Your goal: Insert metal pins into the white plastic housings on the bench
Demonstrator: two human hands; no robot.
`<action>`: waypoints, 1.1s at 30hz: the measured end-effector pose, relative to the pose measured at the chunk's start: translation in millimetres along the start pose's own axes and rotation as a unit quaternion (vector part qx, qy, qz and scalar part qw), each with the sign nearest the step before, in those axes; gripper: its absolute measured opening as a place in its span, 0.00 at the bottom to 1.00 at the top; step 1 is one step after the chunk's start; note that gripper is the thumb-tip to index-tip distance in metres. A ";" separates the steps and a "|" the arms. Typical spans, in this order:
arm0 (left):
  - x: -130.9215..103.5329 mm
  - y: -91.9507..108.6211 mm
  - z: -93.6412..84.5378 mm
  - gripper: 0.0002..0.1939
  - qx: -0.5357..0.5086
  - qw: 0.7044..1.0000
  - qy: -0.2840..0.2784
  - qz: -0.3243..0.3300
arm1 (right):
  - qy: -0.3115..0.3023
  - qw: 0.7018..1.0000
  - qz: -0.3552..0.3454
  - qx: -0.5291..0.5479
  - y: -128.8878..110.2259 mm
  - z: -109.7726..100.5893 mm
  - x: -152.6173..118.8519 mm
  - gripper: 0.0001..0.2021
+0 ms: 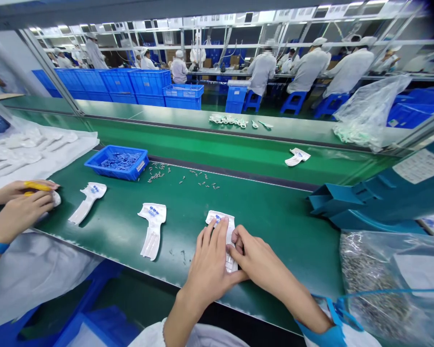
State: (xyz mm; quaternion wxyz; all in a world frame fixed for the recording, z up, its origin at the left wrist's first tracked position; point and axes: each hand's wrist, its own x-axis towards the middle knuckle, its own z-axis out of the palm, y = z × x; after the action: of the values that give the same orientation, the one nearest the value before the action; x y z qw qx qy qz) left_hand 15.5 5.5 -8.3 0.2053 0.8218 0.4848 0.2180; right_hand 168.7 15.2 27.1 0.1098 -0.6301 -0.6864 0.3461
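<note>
A white plastic shell half (222, 215) with small blue parts in its head lies on the green table in front of me. My left hand (210, 258) rests over it, fingers along its left side and thumb towards its lower end, holding it against the table. My right hand (255, 253) is at the shell's right edge, with fingers curled and thumb and forefinger pinched together; what they hold, if anything, is hidden. To the left lie a second shell half (153, 229) and a third shell half (89, 200), both with blue parts in their heads.
A blue tray (141, 166) of blue parts stands beyond the shells, near scattered small metal pieces (157, 172). At left, a co-worker's hands (25, 205) hold something yellow. Another shell half (296, 156) lies on the green belt. A teal holder (376, 202) and bag of metal pieces (379, 279) are right.
</note>
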 end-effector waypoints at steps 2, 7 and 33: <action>0.2 -0.4 0.0 0.53 -0.006 1.000 -0.004 -0.004 | -0.019 1.000 -0.013 0.010 1.9 -5.4 1.7 0.04; -1.1 -3.0 1.2 0.58 -0.024 1.000 -0.002 0.003 | 0.018 0.995 -0.089 0.050 6.3 -29.6 37.0 0.07; -0.8 -2.7 -0.5 0.61 -0.024 1.000 -0.016 0.004 | -0.055 0.988 -0.039 0.140 5.4 -24.4 -0.8 0.07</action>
State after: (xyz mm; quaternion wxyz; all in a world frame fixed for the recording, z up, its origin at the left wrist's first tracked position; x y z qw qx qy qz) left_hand 12.9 6.1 -9.5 0.2315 0.8218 0.4730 0.2174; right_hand 187.4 22.5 42.0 0.1723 -0.5616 -0.6600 0.4682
